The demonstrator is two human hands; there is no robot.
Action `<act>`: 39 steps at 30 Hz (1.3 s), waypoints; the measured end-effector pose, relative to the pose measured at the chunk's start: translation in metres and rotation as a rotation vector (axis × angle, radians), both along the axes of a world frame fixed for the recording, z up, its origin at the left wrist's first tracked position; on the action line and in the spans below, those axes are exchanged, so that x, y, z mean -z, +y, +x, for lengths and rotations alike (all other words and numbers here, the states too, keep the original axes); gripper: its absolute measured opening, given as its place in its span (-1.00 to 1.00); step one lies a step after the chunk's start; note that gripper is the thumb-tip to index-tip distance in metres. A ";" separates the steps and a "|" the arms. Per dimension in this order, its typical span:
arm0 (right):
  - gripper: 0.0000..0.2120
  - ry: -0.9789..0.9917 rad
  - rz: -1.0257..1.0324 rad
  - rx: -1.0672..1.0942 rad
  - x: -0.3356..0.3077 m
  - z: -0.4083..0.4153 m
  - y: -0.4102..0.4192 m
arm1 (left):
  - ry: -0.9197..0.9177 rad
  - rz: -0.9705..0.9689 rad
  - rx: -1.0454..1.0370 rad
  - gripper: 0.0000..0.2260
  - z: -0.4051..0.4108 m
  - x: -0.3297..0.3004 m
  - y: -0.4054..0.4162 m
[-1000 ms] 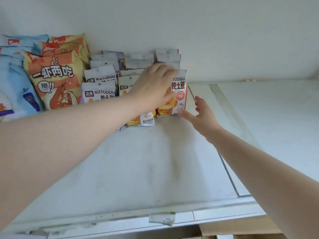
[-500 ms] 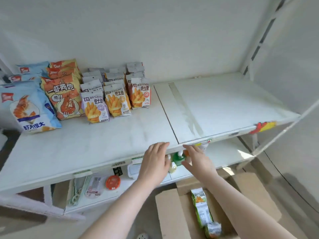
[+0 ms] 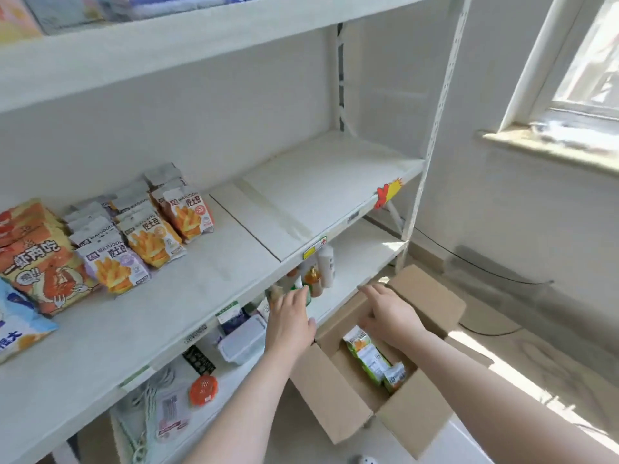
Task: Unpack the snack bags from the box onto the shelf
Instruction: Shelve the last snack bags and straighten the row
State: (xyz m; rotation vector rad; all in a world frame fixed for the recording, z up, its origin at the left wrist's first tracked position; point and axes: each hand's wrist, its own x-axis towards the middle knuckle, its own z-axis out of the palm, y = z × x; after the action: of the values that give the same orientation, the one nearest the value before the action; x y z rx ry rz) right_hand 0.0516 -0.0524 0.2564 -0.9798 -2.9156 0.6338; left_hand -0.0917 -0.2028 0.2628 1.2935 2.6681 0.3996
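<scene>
**Reaching back into the box for the next bags**

I am looking down at both hands over the open box (image 3: pixel 341 393), which is sitting on the floor in front of the shelf (image 3: pixel 207 289). My left hand (image 3: pixel 290 321) is hovering at the box's near-left rim, fingers straight and loosely spread, holding nothing. My right hand (image 3: pixel 390 316) is reaching over the box mouth, fingers relaxed and extended toward the far flap, also gripping nothing; I cannot tell whether its fingertips are touching the cardboard.

Inside the box, green bags (image 3: pixel 368 354) are lying in a short row against the right wall, just below my right hand. On the shelf, the fries bags (image 3: pixel 150 239) are standing in rows at the left, beside the larger shrimp bags (image 3: pixel 40 262). The right half of the shelf is bare.

I am judging this as the fetch step: some bags are already shelved and I am going in for more. The next move is calling for my right hand to drop into the box and close on the green bags, probably with the left steadying the rim. The bags look light and crinkly, so a soft pinch at the top edge should do.
</scene>
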 end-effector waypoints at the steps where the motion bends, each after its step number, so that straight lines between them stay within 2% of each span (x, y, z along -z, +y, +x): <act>1: -0.39 0.002 0.007 0.011 -0.006 0.005 -0.001 | 0.019 -0.004 0.011 -0.45 0.003 -0.005 0.000; 8: -0.41 -0.006 0.007 0.086 -0.027 0.051 0.003 | 0.032 -0.044 0.066 -0.43 0.055 -0.014 0.004; 14: -0.47 -0.040 0.022 0.094 -0.017 0.096 0.048 | 0.005 -0.091 0.078 -0.42 0.098 -0.003 0.045; 21: -0.43 -0.184 -0.002 0.022 0.018 0.155 0.134 | -0.149 -0.188 -0.014 -0.41 0.161 0.048 0.127; 26: -0.45 -0.258 -0.048 -0.040 0.045 0.173 0.181 | -0.216 -0.289 -0.065 -0.42 0.201 0.087 0.143; 34: -0.46 -0.324 -0.178 -0.147 0.088 0.126 0.209 | -0.302 -0.407 -0.309 -0.42 0.164 0.116 0.130; 39: -0.46 -0.387 -0.241 -0.164 0.120 0.087 0.233 | -0.358 -0.439 -0.338 -0.43 0.123 0.150 0.155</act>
State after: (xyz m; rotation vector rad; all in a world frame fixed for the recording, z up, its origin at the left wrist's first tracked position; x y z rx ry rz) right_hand 0.1382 0.1804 0.1369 -0.9871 -3.3477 0.9150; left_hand 0.0311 -0.0481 0.1125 0.5870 2.4675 0.0595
